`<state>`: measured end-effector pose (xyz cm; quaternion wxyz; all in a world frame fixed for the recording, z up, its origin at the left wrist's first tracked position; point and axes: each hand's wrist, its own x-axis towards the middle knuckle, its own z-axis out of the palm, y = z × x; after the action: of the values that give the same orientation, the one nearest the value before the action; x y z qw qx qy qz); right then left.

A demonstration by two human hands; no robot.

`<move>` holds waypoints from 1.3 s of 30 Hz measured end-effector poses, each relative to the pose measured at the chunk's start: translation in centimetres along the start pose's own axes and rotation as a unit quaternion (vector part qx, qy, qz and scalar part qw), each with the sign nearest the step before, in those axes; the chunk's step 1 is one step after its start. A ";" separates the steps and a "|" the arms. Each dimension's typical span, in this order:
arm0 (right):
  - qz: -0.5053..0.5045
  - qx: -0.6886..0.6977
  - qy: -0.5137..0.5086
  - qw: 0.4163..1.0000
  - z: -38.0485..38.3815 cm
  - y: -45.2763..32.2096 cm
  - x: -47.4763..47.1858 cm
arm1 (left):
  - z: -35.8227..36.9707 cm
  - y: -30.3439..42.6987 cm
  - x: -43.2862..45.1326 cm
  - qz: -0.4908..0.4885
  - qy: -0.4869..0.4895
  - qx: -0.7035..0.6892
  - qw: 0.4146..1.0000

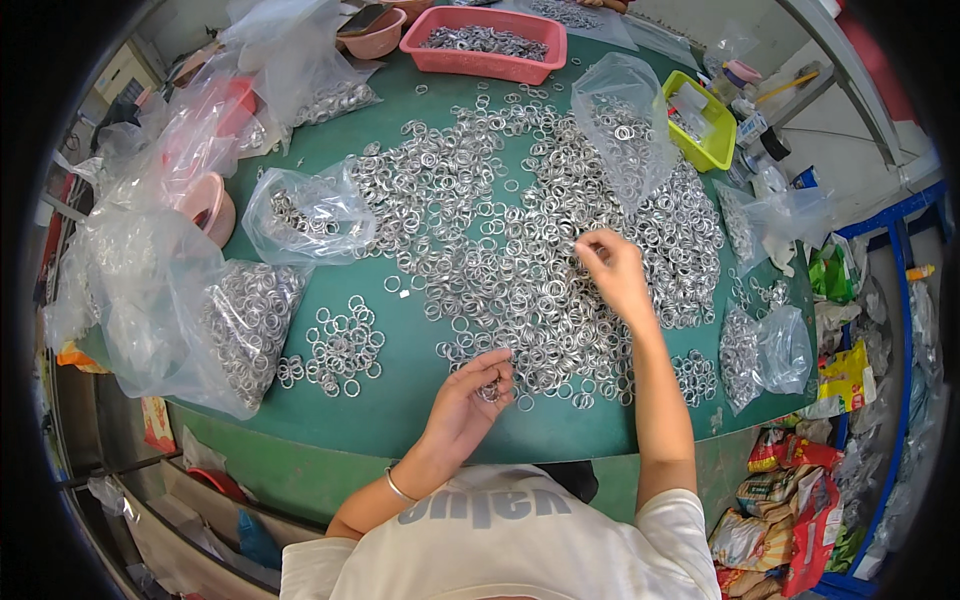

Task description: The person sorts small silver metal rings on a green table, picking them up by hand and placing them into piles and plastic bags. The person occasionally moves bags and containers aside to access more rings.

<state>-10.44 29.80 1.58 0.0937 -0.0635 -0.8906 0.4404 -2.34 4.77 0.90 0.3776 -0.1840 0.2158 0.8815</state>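
Observation:
A broad pile of silver-coloured metal rings (525, 285) spreads over the green table. My left hand (472, 394) is at the pile's near edge, palm partly up, with several metal rings (489, 390) in its curled fingers. Over the right part of the pile is my right hand (616, 274), its thumb and fingers bent close together. Whether a ring is between those fingertips is hidden. To the left of my left hand lies a smaller, separate group of rings with beaded-looking edges (345, 345).
Filled plastic bags stand left (255, 322) and right (739, 360). An open clear bag (307, 217) and another clear bag (626, 135) lie by the pile. A pink tray (484, 71) and a yellow-green basket (724, 142) hold metal parts. Part of another person's hand (604, 4) shows behind.

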 end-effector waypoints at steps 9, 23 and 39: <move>0.139 0.456 -0.057 0.877 -1.7 1.9 1.7 | 0.0 0.2 0.1 0.001 0.003 -0.011 1.000; 0.135 0.415 -0.138 0.889 -1.1 -2.9 -2.1 | 0.5 0.8 0.3 0.032 -0.014 0.057 0.998; -0.059 -0.068 -0.009 0.996 -1.6 -2.8 -3.9 | 0.8 1.5 0.6 0.077 -0.008 0.146 0.986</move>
<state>-6.35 28.61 4.33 0.1069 -0.0134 -0.9214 0.3735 -4.00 4.55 1.64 0.3333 -0.1022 0.3530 0.8683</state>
